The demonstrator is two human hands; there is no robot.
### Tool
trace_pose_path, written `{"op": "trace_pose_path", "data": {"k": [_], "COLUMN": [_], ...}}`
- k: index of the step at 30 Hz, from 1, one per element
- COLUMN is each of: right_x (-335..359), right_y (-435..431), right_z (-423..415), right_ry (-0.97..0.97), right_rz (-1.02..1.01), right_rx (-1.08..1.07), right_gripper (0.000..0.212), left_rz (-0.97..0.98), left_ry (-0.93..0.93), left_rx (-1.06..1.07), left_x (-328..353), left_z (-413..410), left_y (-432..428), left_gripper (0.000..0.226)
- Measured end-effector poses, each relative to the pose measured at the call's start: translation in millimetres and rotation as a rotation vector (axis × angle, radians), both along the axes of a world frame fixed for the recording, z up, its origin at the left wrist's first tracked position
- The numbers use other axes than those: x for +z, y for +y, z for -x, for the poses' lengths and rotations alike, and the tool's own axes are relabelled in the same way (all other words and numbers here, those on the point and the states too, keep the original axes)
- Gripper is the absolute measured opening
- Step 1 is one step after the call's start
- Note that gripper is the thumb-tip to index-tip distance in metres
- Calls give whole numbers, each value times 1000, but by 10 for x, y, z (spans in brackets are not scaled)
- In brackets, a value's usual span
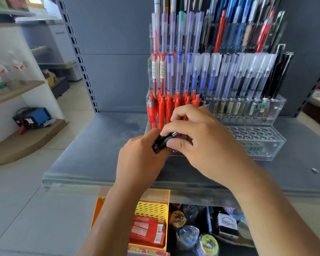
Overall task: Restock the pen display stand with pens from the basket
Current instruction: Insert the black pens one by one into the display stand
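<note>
A clear tiered pen display stand [257, 139] sits on a grey shelf, its upper rows full of capped pens. Red pens [163, 109] fill the lower left block. The lowest tier at the right shows empty round holes [251, 133]. My left hand [142, 159] grips a bundle of black pens [162, 141] in front of the stand's bottom left corner. My right hand [201, 141] pinches one black pen from that bundle between thumb and fingers, its silver tip [174, 134] pointing toward the stand. No basket of pens shows clearly.
The grey shelf [92, 145] extends left of the stand. Below its front edge stand a yellow perforated bin [151, 209] with red packets and rolls of tape [188, 235]. A small metal piece [314, 170] lies at the shelf's right. Wooden shelves [17, 89] stand at the left.
</note>
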State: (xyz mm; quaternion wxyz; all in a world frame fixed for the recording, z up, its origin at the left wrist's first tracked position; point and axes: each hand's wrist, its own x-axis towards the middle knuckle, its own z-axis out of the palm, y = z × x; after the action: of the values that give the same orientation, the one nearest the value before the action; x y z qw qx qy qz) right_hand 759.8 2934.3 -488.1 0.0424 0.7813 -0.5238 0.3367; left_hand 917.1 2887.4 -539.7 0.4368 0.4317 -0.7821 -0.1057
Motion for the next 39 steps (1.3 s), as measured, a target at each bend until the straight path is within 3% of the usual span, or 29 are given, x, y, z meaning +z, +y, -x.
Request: {"op": "trace_pose_path", "data": {"k": [19, 30, 39], "right_x": [3, 153, 76], "right_y": [-22, 43, 89], "right_z": [58, 241, -93], "right_ry": [-99, -187, 144], "right_rz": [35, 91, 206], "right_rx": [17, -93, -118], "right_gripper": [8, 9, 34], "left_rz": [-74, -131, -113], "left_ry": [-12, 18, 50], "left_rx": [43, 25, -14], "left_x": [24, 25, 25], "left_z": [15, 19, 9], "left_y": [20, 29, 21], "left_gripper": [14, 10, 9]}}
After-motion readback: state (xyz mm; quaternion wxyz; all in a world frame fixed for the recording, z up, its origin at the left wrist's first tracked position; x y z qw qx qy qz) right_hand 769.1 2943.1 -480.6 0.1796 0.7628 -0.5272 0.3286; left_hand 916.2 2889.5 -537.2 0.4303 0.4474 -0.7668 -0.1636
